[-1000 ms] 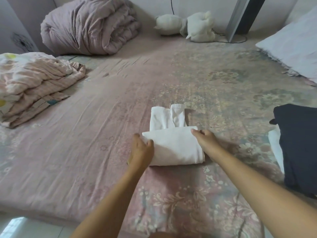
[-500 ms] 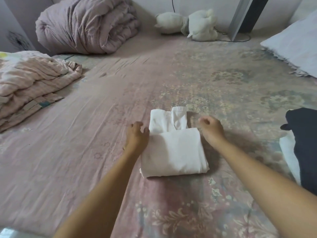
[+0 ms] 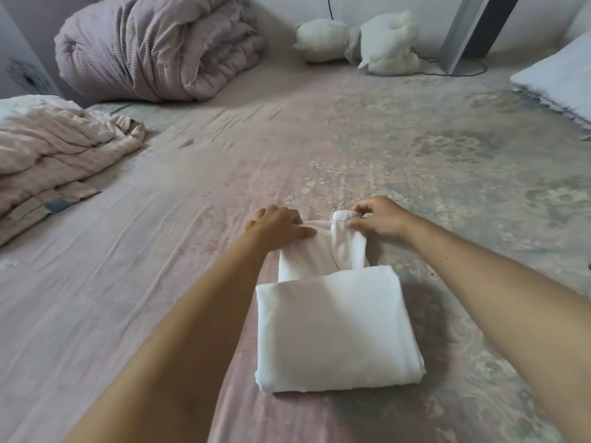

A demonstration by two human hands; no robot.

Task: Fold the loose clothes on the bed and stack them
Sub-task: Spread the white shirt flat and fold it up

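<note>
White garment [image 3: 332,327] half-folded, far end pinched

Open bed [image 3: 224,193] sheet lies left and beyond the white garment [image 3: 335,327]. Obstacles: folded blanket [image 3: 54,155] far left, rolled duvet [image 3: 153,46] rear left, pillow [image 3: 559,78] right edge.

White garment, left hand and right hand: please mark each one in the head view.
White garment [image 3: 332,327], head view, middle of the folded near part.
Left hand [image 3: 279,223], head view, back of the hand.
Right hand [image 3: 379,219], head view, back of the hand.
</note>
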